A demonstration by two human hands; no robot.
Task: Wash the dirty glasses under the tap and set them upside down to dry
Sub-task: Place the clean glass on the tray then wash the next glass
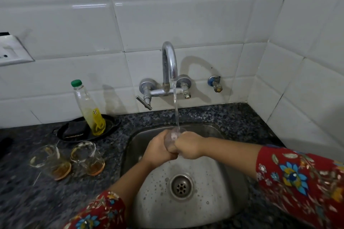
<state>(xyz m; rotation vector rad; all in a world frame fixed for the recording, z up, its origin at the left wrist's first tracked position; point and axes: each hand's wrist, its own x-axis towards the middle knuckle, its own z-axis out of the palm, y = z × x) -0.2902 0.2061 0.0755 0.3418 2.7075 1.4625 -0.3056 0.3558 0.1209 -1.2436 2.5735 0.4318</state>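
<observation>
Over the steel sink I hold one clear glass under the running stream from the chrome tap. My left hand grips the glass from the left. My right hand grips it from the right, and both hands hide most of it. Water falls into its open top. Two more glasses stand upright on the dark granite counter to the left: a dirty glass and a second dirty glass, each with brown residue at the bottom.
A soap bottle with a green cap and yellow liquid stands in a black dish holding a dark scrubber. A wall socket is at the far left. White tiles close in behind and on the right.
</observation>
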